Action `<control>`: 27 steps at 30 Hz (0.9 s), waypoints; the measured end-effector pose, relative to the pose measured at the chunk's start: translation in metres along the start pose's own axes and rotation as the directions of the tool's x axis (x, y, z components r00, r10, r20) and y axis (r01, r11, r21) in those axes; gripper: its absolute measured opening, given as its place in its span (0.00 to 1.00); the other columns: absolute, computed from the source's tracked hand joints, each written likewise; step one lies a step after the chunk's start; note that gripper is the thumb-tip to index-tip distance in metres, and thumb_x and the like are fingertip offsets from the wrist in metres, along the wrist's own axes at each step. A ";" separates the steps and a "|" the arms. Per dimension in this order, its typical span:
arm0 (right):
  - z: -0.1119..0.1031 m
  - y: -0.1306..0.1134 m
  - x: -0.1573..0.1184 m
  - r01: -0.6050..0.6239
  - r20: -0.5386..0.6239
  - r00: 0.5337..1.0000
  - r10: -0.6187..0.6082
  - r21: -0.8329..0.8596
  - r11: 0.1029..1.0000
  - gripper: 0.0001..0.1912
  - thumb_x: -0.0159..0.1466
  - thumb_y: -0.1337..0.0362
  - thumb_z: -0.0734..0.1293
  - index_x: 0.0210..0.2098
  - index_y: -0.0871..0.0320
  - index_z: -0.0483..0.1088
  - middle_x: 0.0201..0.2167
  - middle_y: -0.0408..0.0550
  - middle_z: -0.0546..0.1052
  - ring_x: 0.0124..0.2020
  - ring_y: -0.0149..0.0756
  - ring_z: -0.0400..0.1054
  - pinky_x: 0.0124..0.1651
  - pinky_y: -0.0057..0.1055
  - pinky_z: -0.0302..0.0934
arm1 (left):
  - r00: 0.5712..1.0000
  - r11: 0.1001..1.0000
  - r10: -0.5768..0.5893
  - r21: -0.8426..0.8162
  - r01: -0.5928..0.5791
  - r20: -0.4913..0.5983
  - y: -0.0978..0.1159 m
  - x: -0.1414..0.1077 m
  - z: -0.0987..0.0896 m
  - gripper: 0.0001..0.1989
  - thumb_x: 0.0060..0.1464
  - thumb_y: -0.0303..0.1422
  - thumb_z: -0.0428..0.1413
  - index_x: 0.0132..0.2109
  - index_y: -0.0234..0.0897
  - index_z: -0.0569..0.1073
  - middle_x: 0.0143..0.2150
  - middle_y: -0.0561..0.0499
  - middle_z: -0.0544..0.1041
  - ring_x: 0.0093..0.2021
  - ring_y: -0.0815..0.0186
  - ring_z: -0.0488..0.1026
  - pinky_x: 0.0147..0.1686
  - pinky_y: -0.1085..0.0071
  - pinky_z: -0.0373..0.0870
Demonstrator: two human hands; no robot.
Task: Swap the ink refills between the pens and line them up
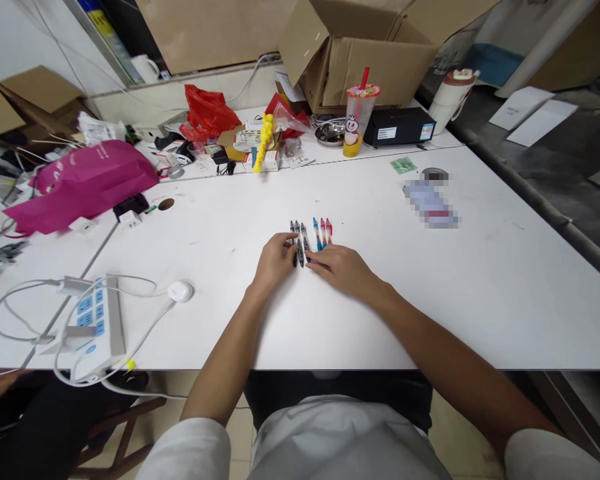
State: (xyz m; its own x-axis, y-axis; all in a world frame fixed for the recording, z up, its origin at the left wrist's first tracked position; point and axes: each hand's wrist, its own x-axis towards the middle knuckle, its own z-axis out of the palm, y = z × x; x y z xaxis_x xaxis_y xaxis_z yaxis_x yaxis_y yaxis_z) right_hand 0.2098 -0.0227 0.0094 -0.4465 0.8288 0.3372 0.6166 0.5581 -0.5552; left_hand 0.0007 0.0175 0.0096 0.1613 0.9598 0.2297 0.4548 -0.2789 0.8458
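Three black pens (pixel 301 251) lie side by side on the white table (pixel 380 327), pointing away from me. Just to their right is a second group, a blue pen (pixel 317 230) and red pens (pixel 329 230), whose near ends are partly hidden by my right hand. My left hand (pixel 276 260) rests at the left side of the black pens with its fingers curved apart, thumb and fingertips touching the leftmost one. My right hand (pixel 343 268) lies at the right of the black pens, fingers apart, fingertips at the near end of the rightmost black pen.
A power strip (pixel 100 330) with white cables and a round white plug (pixel 181 291) lie on the left. Behind stand a drink cup (pixel 357 120), a black box (pixel 399 127) and a cardboard box (pixel 375 70). A magenta bag (pixel 93 180) lies back left. Another person sits at lower left.
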 end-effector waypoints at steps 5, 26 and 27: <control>-0.002 0.003 0.002 0.107 -0.030 0.993 -0.111 -0.125 0.986 0.14 0.74 0.56 0.65 0.51 0.49 0.81 0.50 0.51 0.81 0.50 0.46 0.71 0.53 0.46 0.65 | 1.000 0.999 -0.007 0.041 0.006 0.028 0.004 -0.001 0.001 0.15 0.57 0.23 0.59 0.50 0.41 0.80 0.50 0.44 0.80 0.43 0.58 0.77 0.50 0.59 0.74; -0.009 0.006 0.003 0.098 0.026 0.995 -0.095 -0.217 0.971 0.16 0.71 0.57 0.67 0.56 0.51 0.78 0.56 0.50 0.80 0.58 0.51 0.69 0.57 0.50 0.61 | 0.999 1.000 -0.019 0.013 0.019 0.030 0.003 -0.002 0.001 0.17 0.55 0.24 0.59 0.51 0.42 0.80 0.50 0.43 0.80 0.43 0.58 0.77 0.47 0.60 0.75; -0.013 0.008 0.002 0.099 0.032 0.995 -0.094 -0.213 0.972 0.18 0.71 0.57 0.68 0.58 0.52 0.76 0.59 0.51 0.78 0.60 0.52 0.68 0.59 0.52 0.61 | 0.999 1.000 -0.022 0.021 0.022 0.031 0.003 -0.002 0.001 0.17 0.56 0.24 0.59 0.52 0.42 0.80 0.50 0.43 0.80 0.44 0.58 0.77 0.47 0.60 0.74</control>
State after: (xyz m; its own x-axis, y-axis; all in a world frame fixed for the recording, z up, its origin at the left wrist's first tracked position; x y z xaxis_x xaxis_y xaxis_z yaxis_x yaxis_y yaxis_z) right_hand 0.2220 -0.0158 0.0155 -0.5231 0.7710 0.3632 0.6937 0.6328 -0.3442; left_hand 0.0023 0.0147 0.0113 0.1785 0.9643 0.1956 0.4768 -0.2587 0.8401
